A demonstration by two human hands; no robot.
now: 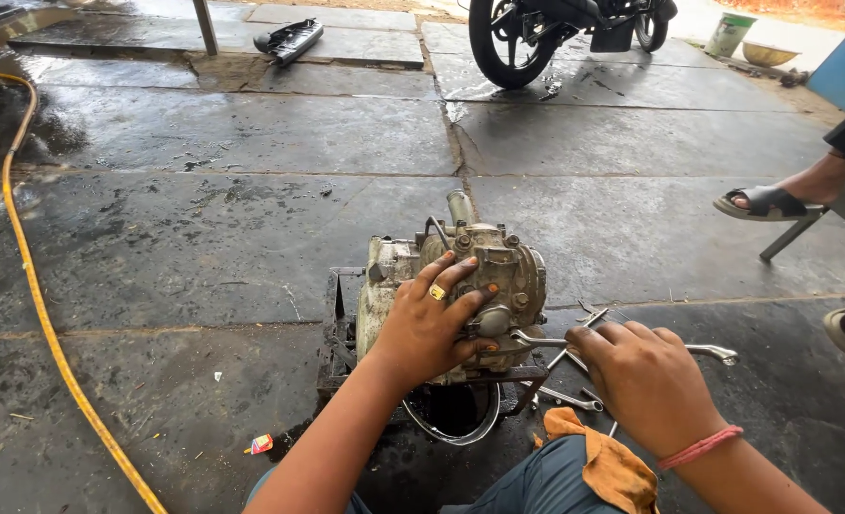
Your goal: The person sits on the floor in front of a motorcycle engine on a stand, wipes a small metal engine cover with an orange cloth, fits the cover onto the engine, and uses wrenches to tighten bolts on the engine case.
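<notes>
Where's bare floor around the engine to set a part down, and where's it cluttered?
Free: wet slabs left of the engine out to the yellow hose, and beyond it toward the motorcycle wheel. Crowded: right of the engine, where the right hand holds a spanner over loose spanners and an orange rag. Left hand rests on the engine.

The left hand (pixel 429 328) is laid flat, fingers spread, forearm extended forward. The right hand (pixel 643 379) is curled closed, knuckles up.

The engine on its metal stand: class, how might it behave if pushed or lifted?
The engine is bulky cast metal, so probably heavy. It sits raised on a small stand, so a sideways push might tip it. Its grimy surface and the wet floor suggest slippery handling.
</notes>
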